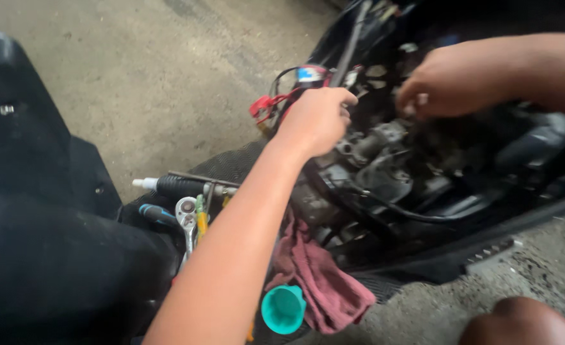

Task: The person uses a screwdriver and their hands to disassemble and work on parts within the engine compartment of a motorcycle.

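You are closing your left hand (317, 118) around a dark rod (349, 45) above the engine (385, 160), steadying it, while your right hand (458, 80) fingers are pinching something small, unidentifiable, deeper inside.

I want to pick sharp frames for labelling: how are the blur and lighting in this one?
Head view: both hands, left hand and right hand, are smeared by motion blur; the engine bay is dark and murky; the concrete floor is evenly daylit, without glare; the teal funnel and red rag read fairly clearly.
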